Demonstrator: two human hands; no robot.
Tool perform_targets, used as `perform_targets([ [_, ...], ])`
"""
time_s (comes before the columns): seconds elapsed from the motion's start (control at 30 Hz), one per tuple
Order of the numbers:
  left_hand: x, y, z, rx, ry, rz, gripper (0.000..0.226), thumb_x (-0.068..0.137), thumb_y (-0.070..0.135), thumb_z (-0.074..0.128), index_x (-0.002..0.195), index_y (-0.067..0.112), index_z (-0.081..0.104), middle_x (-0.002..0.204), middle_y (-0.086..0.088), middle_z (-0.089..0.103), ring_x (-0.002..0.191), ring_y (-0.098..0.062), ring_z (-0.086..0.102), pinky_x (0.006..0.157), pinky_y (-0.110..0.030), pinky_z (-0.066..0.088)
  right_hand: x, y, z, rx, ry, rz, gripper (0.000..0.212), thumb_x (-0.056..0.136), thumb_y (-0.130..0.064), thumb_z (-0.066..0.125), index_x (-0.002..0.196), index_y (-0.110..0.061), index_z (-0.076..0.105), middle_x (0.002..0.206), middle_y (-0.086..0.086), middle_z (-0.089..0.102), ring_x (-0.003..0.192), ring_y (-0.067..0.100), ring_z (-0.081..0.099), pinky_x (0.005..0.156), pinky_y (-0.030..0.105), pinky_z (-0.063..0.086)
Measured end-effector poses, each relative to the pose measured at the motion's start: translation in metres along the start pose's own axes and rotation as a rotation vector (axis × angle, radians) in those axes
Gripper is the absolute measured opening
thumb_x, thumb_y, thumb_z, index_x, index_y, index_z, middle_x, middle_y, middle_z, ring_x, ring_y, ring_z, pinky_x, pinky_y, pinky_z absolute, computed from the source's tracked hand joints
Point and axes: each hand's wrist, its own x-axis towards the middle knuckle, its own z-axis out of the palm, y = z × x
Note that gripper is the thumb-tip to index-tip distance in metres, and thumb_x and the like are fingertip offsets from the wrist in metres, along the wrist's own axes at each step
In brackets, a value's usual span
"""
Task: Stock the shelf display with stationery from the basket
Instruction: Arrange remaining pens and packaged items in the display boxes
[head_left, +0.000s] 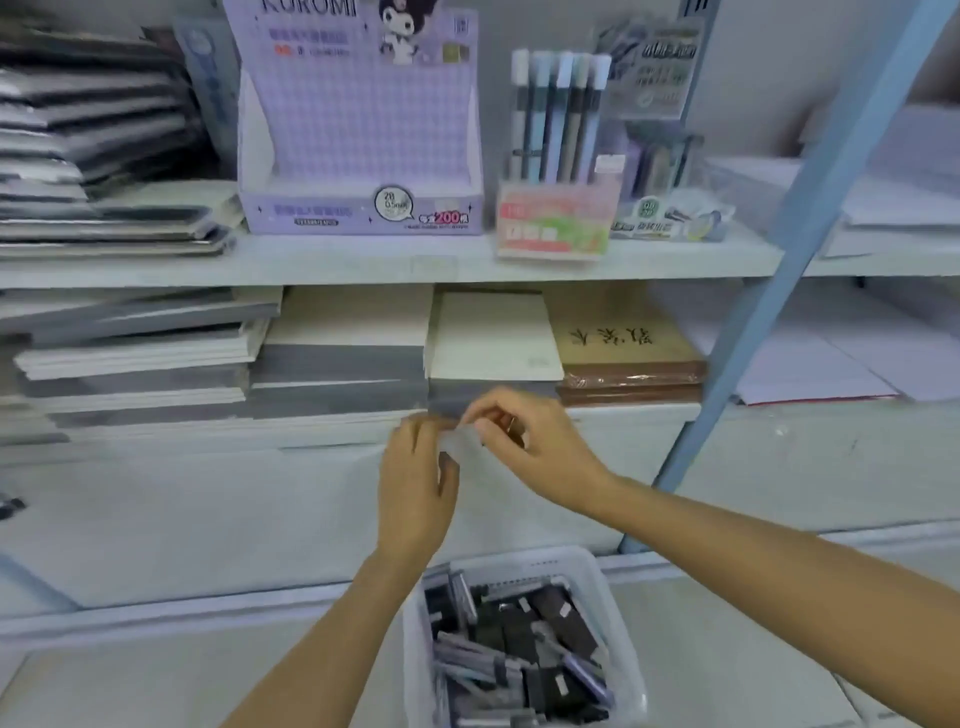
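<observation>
Two hands, mid-frame, in front of lower shelf edge. Left hand (415, 488): back to camera, fingertips curled, pinching left end of a small clear packet (458, 441). Right hand (524, 441): thumb + fingers pinching the packet's right end. Packet held in the air between both hands, above the basket; contents too blurred to tell.

1 white basket (524, 558), btm centre, below hands: jumble of dark + lilac stationery packs (519, 639).

Upper shelf (363, 260): 1 purple Kuromi display box (358, 156); just right of it, pen stand w/ upright pens (558, 114).

Lower shelf: notebook stacks (337, 364), brown-cover pads (623, 343) to their right.

1 blue upright post (779, 260), right side.
</observation>
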Motion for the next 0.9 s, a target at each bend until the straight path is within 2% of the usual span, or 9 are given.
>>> perform_targets([
  [0.07,-0.050,-0.036,0.020,0.061,-0.218,-0.131,0.034,0.086,-0.008,0.052,0.117,0.005,0.060,0.120,-0.011,0.057,0.104,-0.032,0.054,0.086,-0.042,0.044,-0.027,0.043,0.037,-0.044,-0.198,0.169,0.012,0.095,-0.013,0.057,0.101,-0.012,0.067,0.092,-0.005,0.066,0.079,0.010,0.060,0.071,0.026,0.049],
  [0.13,-0.094,-0.065,0.038,0.180,-0.438,-0.228,0.038,0.092,-0.001,0.048,0.128,0.007,0.055,0.133,-0.012,0.052,0.117,-0.032,0.051,0.096,-0.039,0.040,-0.054,0.084,0.072,-0.110,-0.386,0.319,0.015,0.095,-0.018,0.057,0.106,-0.012,0.065,0.096,-0.001,0.066,0.082,0.015,0.059,0.077,0.033,0.050],
  [0.23,-0.147,-0.095,0.057,0.377,-0.691,-0.323,0.052,0.101,0.013,0.036,0.151,0.014,0.024,0.159,-0.004,0.023,0.145,-0.019,0.024,0.114,-0.027,0.021,-0.103,0.130,0.120,-0.156,-0.620,0.548,0.027,0.095,-0.028,0.058,0.118,-0.014,0.058,0.108,0.003,0.066,0.094,0.019,0.061,0.086,0.038,0.052],
  [0.33,-0.183,-0.114,0.063,0.398,-0.860,-0.381,0.061,0.102,0.015,0.032,0.155,0.015,0.001,0.163,-0.001,-0.006,0.150,-0.015,0.003,0.117,-0.024,0.017,-0.144,0.157,0.155,-0.225,-0.770,0.705,0.040,0.093,-0.038,0.059,0.125,-0.014,0.050,0.121,0.007,0.060,0.105,0.022,0.058,0.090,0.038,0.049],
  [0.43,-0.196,-0.123,0.063,0.319,-0.850,-0.389,0.063,0.101,0.012,0.038,0.155,0.016,0.007,0.161,-0.001,-0.011,0.151,-0.016,0.001,0.116,-0.023,0.020,-0.174,0.172,0.177,-0.362,-0.755,0.757,0.056,0.088,-0.048,0.063,0.127,-0.013,0.044,0.126,0.009,0.050,0.113,0.026,0.050,0.088,0.035,0.043],
  [0.53,-0.197,-0.126,0.064,0.218,-0.732,-0.381,0.057,0.093,-0.001,0.052,0.147,0.006,0.035,0.159,-0.010,0.018,0.147,-0.026,0.023,0.114,-0.030,0.028,-0.193,0.175,0.193,-0.471,-0.699,0.785,0.068,0.080,-0.058,0.066,0.125,-0.015,0.040,0.125,0.007,0.046,0.116,0.026,0.045,0.088,0.038,0.041],
  [0.6,-0.198,-0.128,0.063,0.204,-0.724,-0.411,0.055,0.095,0.001,0.049,0.148,0.008,0.034,0.160,-0.005,0.017,0.148,-0.020,0.020,0.116,-0.025,0.020,-0.199,0.176,0.202,-0.512,-0.684,0.783,0.072,0.079,-0.062,0.064,0.127,-0.015,0.038,0.125,0.006,0.046,0.116,0.025,0.046,0.089,0.039,0.040],
  [0.77,-0.201,-0.131,0.062,0.168,-0.706,-0.401,0.049,0.097,0.003,0.048,0.145,0.008,0.038,0.159,-0.004,0.021,0.147,-0.020,0.020,0.118,-0.028,0.020,-0.198,0.186,0.205,-0.574,-0.748,0.631,0.057,0.087,-0.054,0.060,0.119,-0.011,0.042,0.116,0.010,0.058,0.102,0.028,0.059,0.072,0.034,0.038],
  [0.9,-0.202,-0.131,0.064,0.166,-0.692,-0.419,0.047,0.098,0.006,0.049,0.144,0.010,0.040,0.160,-0.003,0.021,0.147,-0.020,0.019,0.116,-0.025,0.018,-0.194,0.190,0.204,-0.596,-0.833,0.555,0.047,0.098,-0.046,0.048,0.123,-0.007,0.041,0.115,0.013,0.063,0.100,0.031,0.061,0.071,0.033,0.034],
])
